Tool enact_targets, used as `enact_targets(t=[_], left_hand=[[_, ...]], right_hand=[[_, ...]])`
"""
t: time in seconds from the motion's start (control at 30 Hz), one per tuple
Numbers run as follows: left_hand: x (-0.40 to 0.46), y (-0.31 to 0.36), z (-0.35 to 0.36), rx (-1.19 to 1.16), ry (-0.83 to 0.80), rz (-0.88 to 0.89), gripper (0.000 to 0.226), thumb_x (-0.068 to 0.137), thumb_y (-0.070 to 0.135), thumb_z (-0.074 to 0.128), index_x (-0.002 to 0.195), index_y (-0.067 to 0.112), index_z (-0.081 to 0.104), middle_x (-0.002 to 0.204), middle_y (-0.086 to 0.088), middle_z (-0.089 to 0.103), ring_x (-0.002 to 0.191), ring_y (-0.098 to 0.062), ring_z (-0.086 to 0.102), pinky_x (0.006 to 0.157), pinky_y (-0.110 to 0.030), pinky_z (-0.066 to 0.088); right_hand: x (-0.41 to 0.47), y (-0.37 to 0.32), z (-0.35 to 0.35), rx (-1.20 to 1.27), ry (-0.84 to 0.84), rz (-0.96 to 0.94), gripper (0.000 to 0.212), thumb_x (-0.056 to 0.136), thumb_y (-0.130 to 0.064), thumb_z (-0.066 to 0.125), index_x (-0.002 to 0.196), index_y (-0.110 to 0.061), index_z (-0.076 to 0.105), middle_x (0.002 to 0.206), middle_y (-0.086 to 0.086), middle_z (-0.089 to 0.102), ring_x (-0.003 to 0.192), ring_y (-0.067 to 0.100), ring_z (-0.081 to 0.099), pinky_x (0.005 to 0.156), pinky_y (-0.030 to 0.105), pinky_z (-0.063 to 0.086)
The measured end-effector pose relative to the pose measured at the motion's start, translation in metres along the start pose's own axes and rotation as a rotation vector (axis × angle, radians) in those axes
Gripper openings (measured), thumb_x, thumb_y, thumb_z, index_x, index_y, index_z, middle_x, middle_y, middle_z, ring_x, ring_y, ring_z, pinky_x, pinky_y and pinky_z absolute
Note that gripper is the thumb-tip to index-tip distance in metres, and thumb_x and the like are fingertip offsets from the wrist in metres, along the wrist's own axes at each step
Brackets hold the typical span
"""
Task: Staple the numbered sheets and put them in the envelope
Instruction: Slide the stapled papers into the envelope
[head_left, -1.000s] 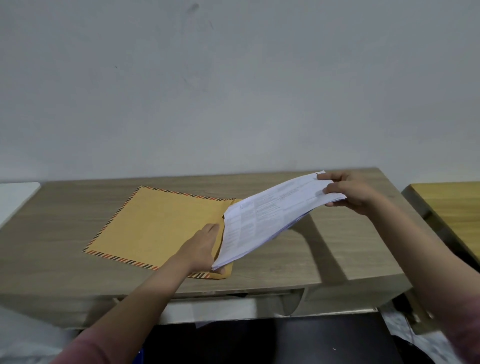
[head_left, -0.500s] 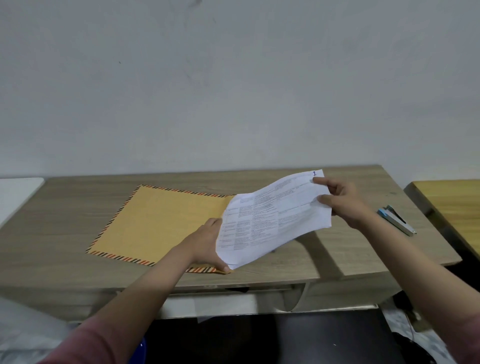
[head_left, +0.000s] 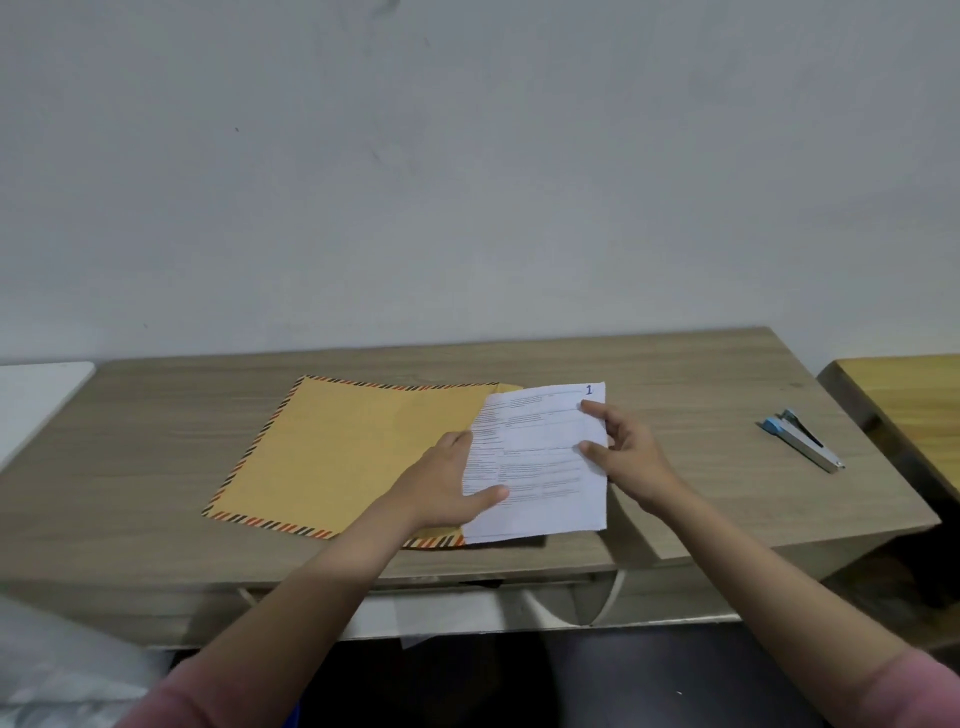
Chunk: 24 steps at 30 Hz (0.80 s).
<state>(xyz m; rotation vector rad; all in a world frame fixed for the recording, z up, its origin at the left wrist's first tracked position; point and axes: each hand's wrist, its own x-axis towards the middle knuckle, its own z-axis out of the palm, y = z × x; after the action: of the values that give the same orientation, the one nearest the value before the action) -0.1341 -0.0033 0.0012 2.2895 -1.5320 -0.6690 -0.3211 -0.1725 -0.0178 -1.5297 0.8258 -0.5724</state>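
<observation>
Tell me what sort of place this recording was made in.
Probably a plain office or home desk corner. A wood-grain desk stands against a bare grey wall, with a stapler lying on it and a striped-edge brown envelope taking printed sheets. A second, yellower table stands on the right.

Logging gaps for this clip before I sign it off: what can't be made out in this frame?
- Staple: not visible on the sheets; too small in the head view, and the left part lies inside the envelope.
- Printed text: too fine to read; only the "1" at the corner is legible.
- Sheet count: edges too thin.
- Envelope mouth: covered by the left hand and sheets.
- Right hand: thumb behind the sheets.
- Stapler: contents hidden.
</observation>
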Motion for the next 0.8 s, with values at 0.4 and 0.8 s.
enact_targets(t=[0.4,0.8], left_hand=[[0.004,0.045,0.001,-0.049,0.06,-0.005,0.076,0.079,0.003,0.062,0.145,0.02,0.027,0.142,-0.003,0.037,0.119,-0.022,0.045,0.082,-0.033,0.05],[0.002,0.061,-0.005,-0.122,0.201,0.031,0.076,0.083,-0.001,0.056,0.149,0.018,0.025,0.149,0.001,0.036,0.13,-0.018,0.043,0.096,-0.022,0.043]], right_hand=[[0.011,-0.011,0.062,-0.291,-0.038,0.009,0.047,0.085,-0.005,0.062,0.128,-0.015,0.046,0.126,0.007,0.054,0.103,0.018,0.054,0.078,0.027,0.048],[0.026,-0.024,0.086,-0.335,-0.251,0.01,0.052,0.078,-0.002,0.066,0.126,-0.01,0.045,0.116,0.01,0.061,0.103,0.023,0.06,0.085,0.036,0.053]])
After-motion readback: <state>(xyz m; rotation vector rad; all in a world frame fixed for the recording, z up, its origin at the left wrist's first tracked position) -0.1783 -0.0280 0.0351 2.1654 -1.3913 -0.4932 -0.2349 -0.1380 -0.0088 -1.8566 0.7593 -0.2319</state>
